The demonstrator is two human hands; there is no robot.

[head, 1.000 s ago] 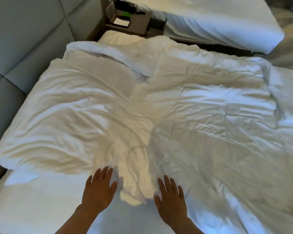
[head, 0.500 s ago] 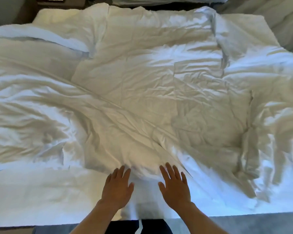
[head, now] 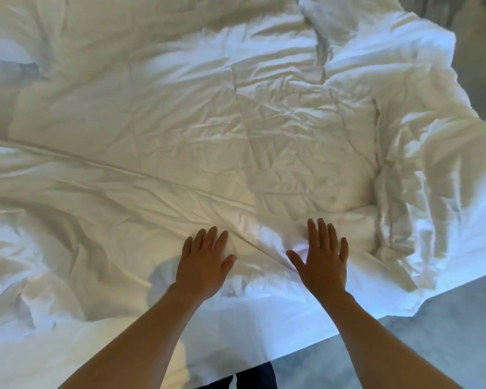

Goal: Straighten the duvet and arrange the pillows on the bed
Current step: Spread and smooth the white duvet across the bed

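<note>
Softly rumpled, the white duvet covers the bed in creased, puffy folds. Both the left hand and right hand lie flat on it, fingers spread, farther in than half a second ago.

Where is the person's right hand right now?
In the head view, the right hand lies flat with spread fingers on the white duvet, low and right of centre, beside the left hand and near the bed's front edge.
</note>
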